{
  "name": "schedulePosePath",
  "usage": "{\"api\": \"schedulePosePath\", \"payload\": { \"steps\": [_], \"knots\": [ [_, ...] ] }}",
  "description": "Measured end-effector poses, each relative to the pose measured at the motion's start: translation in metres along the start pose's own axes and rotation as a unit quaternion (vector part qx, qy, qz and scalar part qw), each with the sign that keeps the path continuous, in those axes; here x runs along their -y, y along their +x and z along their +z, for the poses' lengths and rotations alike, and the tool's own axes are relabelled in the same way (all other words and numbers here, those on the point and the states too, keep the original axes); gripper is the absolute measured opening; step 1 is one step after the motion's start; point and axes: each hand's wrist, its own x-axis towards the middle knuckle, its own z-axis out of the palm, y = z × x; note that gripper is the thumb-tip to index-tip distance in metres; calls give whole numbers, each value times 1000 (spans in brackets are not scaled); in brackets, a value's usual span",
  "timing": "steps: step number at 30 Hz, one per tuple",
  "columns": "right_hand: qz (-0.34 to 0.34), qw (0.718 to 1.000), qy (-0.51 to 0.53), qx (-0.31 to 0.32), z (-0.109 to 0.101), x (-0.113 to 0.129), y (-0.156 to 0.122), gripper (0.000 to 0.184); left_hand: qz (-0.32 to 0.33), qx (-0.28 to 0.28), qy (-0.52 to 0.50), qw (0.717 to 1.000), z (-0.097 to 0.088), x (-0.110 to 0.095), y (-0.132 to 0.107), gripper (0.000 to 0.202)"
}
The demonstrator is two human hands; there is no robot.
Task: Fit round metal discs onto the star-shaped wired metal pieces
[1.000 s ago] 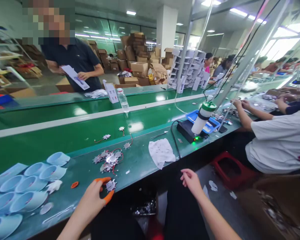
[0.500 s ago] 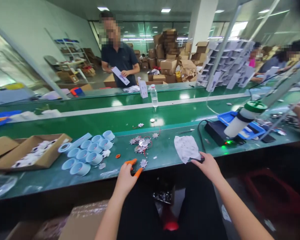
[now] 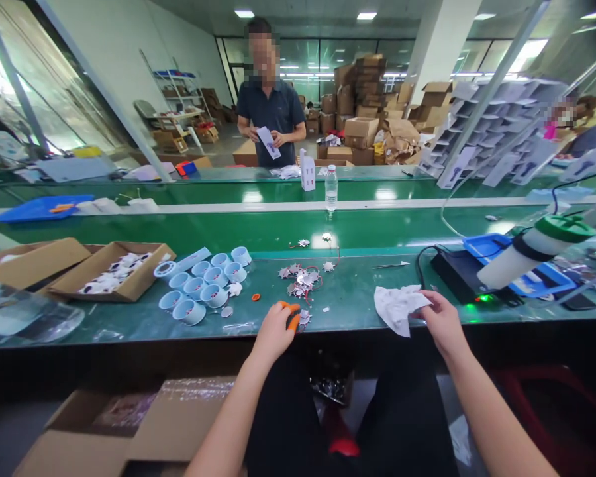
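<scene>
Downward from the head view, the person's left hand point(image 3: 274, 336) rests at the near edge of a green workbench point(image 3: 352, 311), its fingers clenched around orange-handled snips point(image 3: 292, 316). The orange grips angle up and to the right, and the blades cannot be made out. A small star-shaped metal LED board point(image 3: 304, 318) lies just right of the snips, so close that touching cannot be ruled out; its wire, if it has one, is not clear. The left hand is much nearer this board than the right hand point(image 3: 444, 324), which is well off to the right at a crumpled white wipe point(image 3: 397, 308). Its fingertips overlap the wipe's edge, but whether they pinch it cannot be told. Farther up the bench sits a loose cluster of similar star boards point(image 3: 300, 281) with red wires. To the left stand pale blue plastic cups point(image 3: 193, 288), grouped tightly, beside a cardboard tray point(image 3: 114, 295) of small white pieces. To the right are a black powered unit point(image 3: 457, 278) showing a green light and a white bottle with a green cap point(image 3: 531, 255). Beyond the conveyor, a standing person point(image 3: 271, 109) holds a white card.
</scene>
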Motion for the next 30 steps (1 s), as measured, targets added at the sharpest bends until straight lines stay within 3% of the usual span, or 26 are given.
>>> {"api": "schedulePosePath", "payload": {
  "steps": [3, 7, 13, 19, 25, 30],
  "knots": [
    [-36, 998, -20, 55, 12, 20, -2, 30, 16, 33, 2, 999, -4, -1, 10, 25],
    [-64, 984, -43, 161, 51, 33, -17, 21, 18, 49, 7, 999, -10, -2, 11, 28],
    [-100, 947, -69, 297, 130, 25, -47, 17, -61, -31, -13, 998, -3, -2, -30, 30],
    [-178, 887, -180, 386, 189, 21, -51, 24, -47, -98, 8, 994, 22, -8, -66, 26],
    [-256, 804, -346, 411, 220, 22, -38, 14, -76, -123, 17, 989, 28, -10, -73, 33],
    [-250, 778, -372, 439, 229, 24, -31, 24, -77, -136, 2, 988, 26, -9, -78, 29]
  ]
}}
